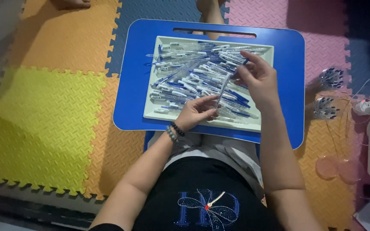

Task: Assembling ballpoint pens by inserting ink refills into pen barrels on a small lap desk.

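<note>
Together, both hands grip one clear plastic pen barrel (223, 87) over the shallow white rectangular tray (266, 85). Left hand (195, 113) pinches its near end between thumb and fingers; right hand (258, 77) clamps fingertips on its far end. Loose blue-and-white pens (185, 72) fill the tray, which sits on a blue lap table (133, 85). Right of it, bundled pens (326, 107) lie on coloured foam floor mats (43, 111).
</note>
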